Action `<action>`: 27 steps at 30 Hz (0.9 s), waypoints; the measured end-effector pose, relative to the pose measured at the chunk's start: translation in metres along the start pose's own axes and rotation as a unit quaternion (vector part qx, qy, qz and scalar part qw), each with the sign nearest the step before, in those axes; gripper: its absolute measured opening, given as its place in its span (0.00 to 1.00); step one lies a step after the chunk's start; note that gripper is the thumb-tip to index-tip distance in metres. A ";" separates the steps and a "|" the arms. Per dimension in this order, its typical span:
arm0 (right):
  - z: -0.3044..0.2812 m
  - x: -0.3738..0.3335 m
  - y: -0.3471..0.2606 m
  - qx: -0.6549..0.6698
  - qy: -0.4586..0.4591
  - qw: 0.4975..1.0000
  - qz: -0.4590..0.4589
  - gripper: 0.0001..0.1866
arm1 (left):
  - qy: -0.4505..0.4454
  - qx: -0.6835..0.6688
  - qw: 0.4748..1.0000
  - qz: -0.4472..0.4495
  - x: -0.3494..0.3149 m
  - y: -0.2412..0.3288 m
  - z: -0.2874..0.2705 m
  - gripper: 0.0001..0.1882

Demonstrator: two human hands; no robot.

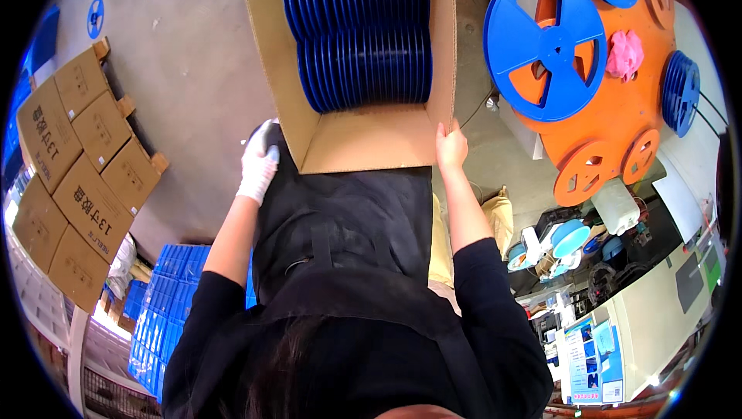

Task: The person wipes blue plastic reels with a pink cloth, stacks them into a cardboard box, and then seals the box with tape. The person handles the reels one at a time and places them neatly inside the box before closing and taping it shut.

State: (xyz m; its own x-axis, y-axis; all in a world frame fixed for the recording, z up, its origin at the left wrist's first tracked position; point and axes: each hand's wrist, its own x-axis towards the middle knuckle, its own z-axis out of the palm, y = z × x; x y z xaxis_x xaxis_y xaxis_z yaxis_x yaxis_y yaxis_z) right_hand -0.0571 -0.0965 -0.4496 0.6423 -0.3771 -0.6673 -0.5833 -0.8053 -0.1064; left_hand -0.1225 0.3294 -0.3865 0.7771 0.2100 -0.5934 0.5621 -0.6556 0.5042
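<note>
An open cardboard box point(371, 141) is in front of my body, its near edge against my black apron point(348, 202). Inside, two rows of blue plastic reels point(363, 71) stand on edge, packed side by side. My right hand point(451, 148), bare, grips the box's near right edge with the thumb up along the wall. At the near left side my left hand point(259, 160), in a white glove, is closed at the box's edge; the box wall hides part of its fingers.
To the right, an orange round table point(560, 144) carries large blue reels point(549, 44), orange reels and a crumpled pink cloth point(624, 54). Stacked cartons point(93, 202) on a pallet and blue crates point(166, 303) are at left. A cream machine point(649, 326) stands at lower right.
</note>
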 end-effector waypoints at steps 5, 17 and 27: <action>-0.037 -0.031 -0.029 0.036 0.175 0.967 -0.181 0.34 | 0.030 0.144 0.988 -0.048 0.020 -0.047 0.017 0.32; 0.071 0.045 -0.120 0.242 0.096 0.960 -0.099 0.31 | -0.159 0.380 0.888 0.205 0.097 -0.031 -0.004 0.28; 0.067 0.108 -0.135 0.035 0.161 0.974 -0.154 0.30 | -0.271 0.427 0.859 0.080 0.092 -0.029 0.014 0.28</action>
State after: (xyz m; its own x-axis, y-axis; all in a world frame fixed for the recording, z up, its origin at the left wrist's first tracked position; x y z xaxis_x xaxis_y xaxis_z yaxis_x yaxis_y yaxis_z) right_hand 0.0573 0.0019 -0.5565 0.9079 -0.2563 -0.3316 -0.3644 -0.8738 -0.3221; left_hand -0.0717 0.3575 -0.4647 0.4491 -0.1490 -0.8810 -0.1312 -0.9863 0.0999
